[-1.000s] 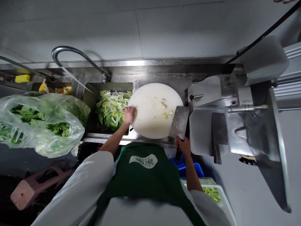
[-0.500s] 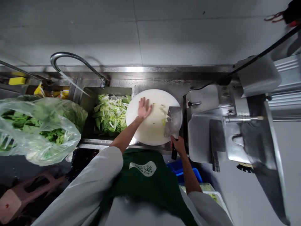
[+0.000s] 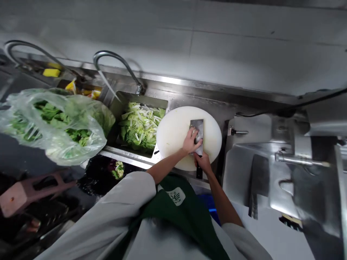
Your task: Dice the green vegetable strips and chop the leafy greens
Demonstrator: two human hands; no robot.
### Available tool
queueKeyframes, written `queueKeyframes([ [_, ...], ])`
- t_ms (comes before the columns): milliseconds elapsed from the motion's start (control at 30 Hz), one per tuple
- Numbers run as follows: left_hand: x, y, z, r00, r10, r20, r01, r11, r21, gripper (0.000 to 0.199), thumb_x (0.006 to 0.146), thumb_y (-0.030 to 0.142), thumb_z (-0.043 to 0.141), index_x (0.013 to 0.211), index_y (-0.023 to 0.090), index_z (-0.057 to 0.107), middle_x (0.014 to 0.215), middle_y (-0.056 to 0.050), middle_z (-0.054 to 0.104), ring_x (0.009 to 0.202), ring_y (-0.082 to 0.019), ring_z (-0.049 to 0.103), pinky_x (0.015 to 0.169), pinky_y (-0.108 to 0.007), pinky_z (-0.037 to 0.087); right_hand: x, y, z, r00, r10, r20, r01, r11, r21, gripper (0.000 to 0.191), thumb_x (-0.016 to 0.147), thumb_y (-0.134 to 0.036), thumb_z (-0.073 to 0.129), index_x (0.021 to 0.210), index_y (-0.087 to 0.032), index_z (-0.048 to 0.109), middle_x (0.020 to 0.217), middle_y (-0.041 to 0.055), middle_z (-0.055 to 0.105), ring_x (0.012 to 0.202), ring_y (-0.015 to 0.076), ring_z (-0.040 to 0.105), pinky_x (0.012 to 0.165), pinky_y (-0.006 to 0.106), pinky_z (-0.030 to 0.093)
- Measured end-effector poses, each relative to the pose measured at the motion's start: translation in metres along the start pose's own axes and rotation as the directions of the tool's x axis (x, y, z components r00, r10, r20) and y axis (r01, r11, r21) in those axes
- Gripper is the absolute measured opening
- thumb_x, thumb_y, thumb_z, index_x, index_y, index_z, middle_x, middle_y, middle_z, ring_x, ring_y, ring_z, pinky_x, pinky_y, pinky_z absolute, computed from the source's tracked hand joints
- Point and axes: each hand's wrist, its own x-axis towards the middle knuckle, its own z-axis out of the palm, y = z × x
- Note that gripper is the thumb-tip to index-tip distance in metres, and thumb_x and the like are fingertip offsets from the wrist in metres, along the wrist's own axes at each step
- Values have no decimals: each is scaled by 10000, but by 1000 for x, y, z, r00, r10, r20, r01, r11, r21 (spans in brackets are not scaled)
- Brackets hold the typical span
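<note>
A wide cleaver [image 3: 199, 139] lies over the round white cutting board [image 3: 173, 126], its blade pointing away from me. My right hand [image 3: 202, 161] is closed round its black handle at the board's near edge. On the blade's left side rests my left hand [image 3: 190, 142], its fingers spread over the metal and a few pale scraps near the fingertips. Cut leafy greens [image 3: 142, 128] fill the sink left of the board.
Left of the sink [image 3: 115, 108] is a plastic bag of greens [image 3: 62, 126]. A faucet [image 3: 119, 56] arches behind. To the right stands a metal slicer [image 3: 295, 173] with another cleaver [image 3: 258, 177] on it. A black bin [image 3: 97, 177] is below the counter.
My left hand has moved right, from the bare board onto the cleaver blade. The scraps have left the board's middle. The view has shifted and tilted, showing more of the left side.
</note>
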Motion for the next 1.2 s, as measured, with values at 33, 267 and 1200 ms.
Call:
queueKeyframes([
  [33, -5, -2, -4, 999, -26, -37, 26, 1000, -6, 566, 987, 471, 509, 1463, 165, 489, 1586, -166, 337, 1508, -286, 325, 1252, -461, 342, 1, 0, 5, 1000, -7, 29, 6, 1000, 6, 439, 787, -639, 654, 747, -245, 465, 448, -73, 511, 353, 128, 487, 367, 249, 399],
  [267, -67, -29, -83, 924, -184, -335, 196, 981, 3, 432, 1048, 389, 406, 1419, 199, 522, 1524, -148, 404, 1452, -251, 412, 1221, -433, 382, -11, -8, 91, 959, 27, 283, 1, 995, -99, 445, 764, -642, 651, 815, -252, 444, 421, -105, 489, 324, 124, 464, 350, 237, 380],
  [1200, -215, -229, -619, 932, -329, -150, 362, 835, 415, 244, 839, 181, 480, 959, 191, 692, 916, -51, 722, 847, -193, 668, 827, -300, 523, -28, -71, 186, 845, -469, -257, -164, 230, -959, 513, 924, -522, 499, 1228, -141, 660, 864, 179, 743, 778, 333, 718, 680, 382, 497],
])
